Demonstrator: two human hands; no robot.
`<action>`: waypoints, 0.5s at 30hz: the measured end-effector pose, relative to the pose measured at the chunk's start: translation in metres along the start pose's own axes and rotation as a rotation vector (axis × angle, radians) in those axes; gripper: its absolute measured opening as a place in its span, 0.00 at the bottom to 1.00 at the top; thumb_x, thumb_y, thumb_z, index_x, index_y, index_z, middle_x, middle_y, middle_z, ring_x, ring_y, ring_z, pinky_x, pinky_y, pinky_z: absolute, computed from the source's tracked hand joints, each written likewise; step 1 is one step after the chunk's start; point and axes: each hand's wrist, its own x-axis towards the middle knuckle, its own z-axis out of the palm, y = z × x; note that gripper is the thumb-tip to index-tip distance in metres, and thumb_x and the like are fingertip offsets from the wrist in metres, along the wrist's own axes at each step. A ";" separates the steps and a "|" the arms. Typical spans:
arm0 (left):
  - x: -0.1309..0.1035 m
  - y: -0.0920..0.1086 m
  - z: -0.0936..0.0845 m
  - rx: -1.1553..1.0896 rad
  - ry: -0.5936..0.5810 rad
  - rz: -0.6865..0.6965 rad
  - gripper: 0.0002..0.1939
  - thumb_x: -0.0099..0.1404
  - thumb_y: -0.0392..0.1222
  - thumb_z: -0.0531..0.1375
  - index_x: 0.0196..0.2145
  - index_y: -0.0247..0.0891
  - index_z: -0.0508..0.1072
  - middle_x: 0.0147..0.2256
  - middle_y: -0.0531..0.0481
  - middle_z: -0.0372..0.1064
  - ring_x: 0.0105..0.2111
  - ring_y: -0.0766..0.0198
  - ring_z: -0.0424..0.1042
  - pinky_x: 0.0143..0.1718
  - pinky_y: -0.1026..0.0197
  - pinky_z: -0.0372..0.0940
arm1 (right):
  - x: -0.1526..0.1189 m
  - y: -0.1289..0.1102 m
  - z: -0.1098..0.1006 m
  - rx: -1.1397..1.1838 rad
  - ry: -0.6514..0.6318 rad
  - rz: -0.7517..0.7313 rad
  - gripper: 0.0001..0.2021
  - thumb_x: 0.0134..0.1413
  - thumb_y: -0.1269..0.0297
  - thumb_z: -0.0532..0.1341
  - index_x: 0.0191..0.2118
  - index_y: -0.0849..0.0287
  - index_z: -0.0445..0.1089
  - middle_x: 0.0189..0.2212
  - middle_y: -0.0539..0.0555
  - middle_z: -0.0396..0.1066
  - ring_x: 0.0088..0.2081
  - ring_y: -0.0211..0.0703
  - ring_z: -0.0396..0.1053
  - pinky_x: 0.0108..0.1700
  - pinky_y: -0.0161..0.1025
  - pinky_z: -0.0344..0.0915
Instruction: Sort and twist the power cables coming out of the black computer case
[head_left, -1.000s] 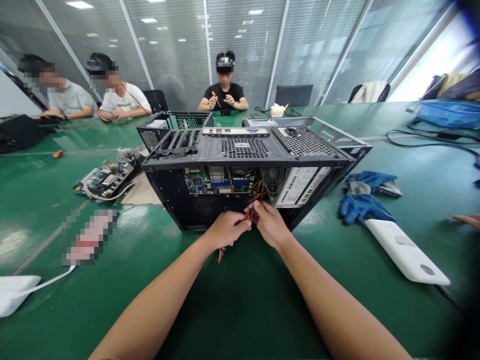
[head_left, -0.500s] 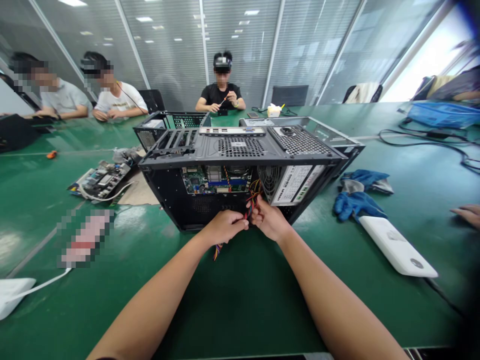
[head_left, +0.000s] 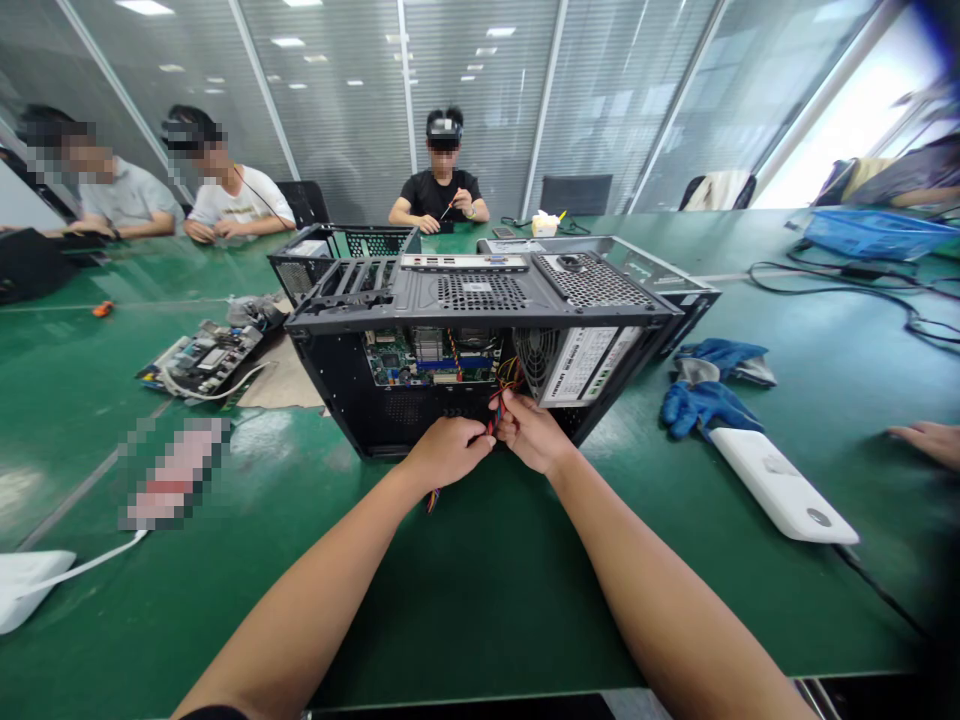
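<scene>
A black computer case (head_left: 330, 375) stands on the green table with its open side facing me. Inside it are a motherboard (head_left: 397, 365) and, at the right, a power supply (head_left: 589, 365) with a white label. Coloured power cables (head_left: 510, 374) run down from the power supply. My left hand (head_left: 450, 452) is closed round the bundle in front of the case, and the loose cable ends hang below it. Just to its right, my right hand (head_left: 525, 428) pinches the same cables higher up, close to the power supply. The fingertips partly hide the cables.
Left of the case lie a loose circuit board (head_left: 206, 360) and cardboard (head_left: 289, 375). Blue gloves (head_left: 709, 400) and a white power bank (head_left: 784, 485) lie at the right, near another person's hand (head_left: 926, 440). Several people sit round the table. A blue basket (head_left: 877, 235) stands far right.
Both hands keep hold of the cables and have barely shifted. The view has moved slightly. Across the table, a person's hands have moved a little with a screwdriver-like tool.
</scene>
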 end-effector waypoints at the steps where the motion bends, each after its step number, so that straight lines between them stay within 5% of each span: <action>1: 0.000 0.001 0.000 0.053 0.017 0.017 0.16 0.66 0.43 0.53 0.26 0.35 0.75 0.20 0.52 0.67 0.21 0.68 0.64 0.25 0.65 0.52 | 0.000 0.000 0.001 -0.004 0.014 -0.003 0.19 0.42 0.48 0.70 0.29 0.61 0.71 0.17 0.41 0.51 0.18 0.27 0.47 0.21 0.31 0.49; 9: -0.008 0.011 0.005 0.477 0.037 -0.043 0.17 0.68 0.46 0.50 0.39 0.38 0.77 0.32 0.41 0.75 0.32 0.53 0.74 0.33 0.55 0.65 | 0.001 0.001 0.003 -0.062 0.070 -0.020 0.21 0.39 0.47 0.71 0.26 0.60 0.68 0.15 0.42 0.54 0.17 0.27 0.51 0.19 0.31 0.51; 15: -0.011 0.020 0.007 0.572 0.028 -0.078 0.19 0.70 0.46 0.47 0.41 0.37 0.76 0.34 0.39 0.75 0.34 0.49 0.76 0.35 0.50 0.68 | 0.002 0.001 0.006 -0.136 0.109 -0.038 0.22 0.36 0.45 0.71 0.25 0.59 0.67 0.13 0.41 0.55 0.15 0.28 0.51 0.19 0.31 0.52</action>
